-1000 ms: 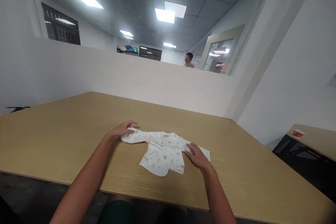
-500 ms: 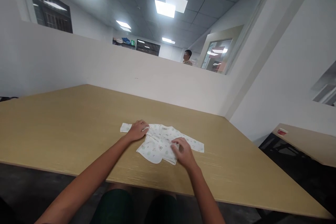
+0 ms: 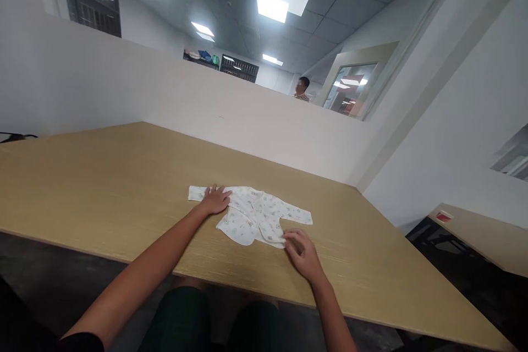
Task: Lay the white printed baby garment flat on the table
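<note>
A small white baby shirt (image 3: pixel 247 214) with a fine coloured print lies spread on the table, its long sleeves stretched out to both sides. My left hand (image 3: pixel 215 200) rests on it where the left sleeve meets the body, fingers spread and pressing flat. At the lower right corner of the hem, my right hand (image 3: pixel 303 253) has thumb and fingertips closed on the edge of the cloth. The front panels overlap, and the lower hem curves towards me.
The wide wooden table (image 3: pixel 124 187) ends at a low white partition (image 3: pixel 247 121). To the right, a lower table (image 3: pixel 478 236) carries a red and white cup (image 3: pixel 444 216). Beyond the partition, a person (image 3: pixel 302 89) is near a door (image 3: pixel 350 80).
My right hand has moved from the shirt's right front to the hem corner, and that side now lies flatter and further out. My left hand has flattened with fingers spread.
</note>
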Demonstrator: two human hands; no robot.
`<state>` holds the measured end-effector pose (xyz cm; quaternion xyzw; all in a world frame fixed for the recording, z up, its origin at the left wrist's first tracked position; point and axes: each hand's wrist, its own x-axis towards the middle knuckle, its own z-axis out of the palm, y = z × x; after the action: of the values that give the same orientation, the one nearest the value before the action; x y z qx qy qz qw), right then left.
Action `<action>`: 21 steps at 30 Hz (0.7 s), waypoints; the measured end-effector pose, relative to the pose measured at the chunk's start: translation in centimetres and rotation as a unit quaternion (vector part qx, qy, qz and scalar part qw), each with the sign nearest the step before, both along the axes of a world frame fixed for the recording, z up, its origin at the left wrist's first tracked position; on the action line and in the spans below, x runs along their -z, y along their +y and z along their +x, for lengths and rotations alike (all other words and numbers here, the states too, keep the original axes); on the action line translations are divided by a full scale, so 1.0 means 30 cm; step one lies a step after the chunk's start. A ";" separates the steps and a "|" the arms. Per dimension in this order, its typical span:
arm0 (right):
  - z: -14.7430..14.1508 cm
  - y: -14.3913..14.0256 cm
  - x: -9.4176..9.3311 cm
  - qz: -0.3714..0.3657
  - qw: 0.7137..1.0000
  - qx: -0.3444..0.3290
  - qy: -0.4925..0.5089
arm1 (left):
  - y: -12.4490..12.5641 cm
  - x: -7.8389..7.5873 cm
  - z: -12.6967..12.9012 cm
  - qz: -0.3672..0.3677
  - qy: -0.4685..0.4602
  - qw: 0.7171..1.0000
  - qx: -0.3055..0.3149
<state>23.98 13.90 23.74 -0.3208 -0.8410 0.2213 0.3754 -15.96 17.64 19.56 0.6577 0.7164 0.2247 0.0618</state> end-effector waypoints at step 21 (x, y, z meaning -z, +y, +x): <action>-0.420 -0.133 0.060 0.130 0.981 -0.110 -0.096 | -0.010 -0.043 0.025 0.066 -0.028 0.997 -0.037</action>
<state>11.39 9.90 21.94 -0.1945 -0.9249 0.1183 0.3046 -15.20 17.35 20.85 0.6268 0.7221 0.2914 0.0300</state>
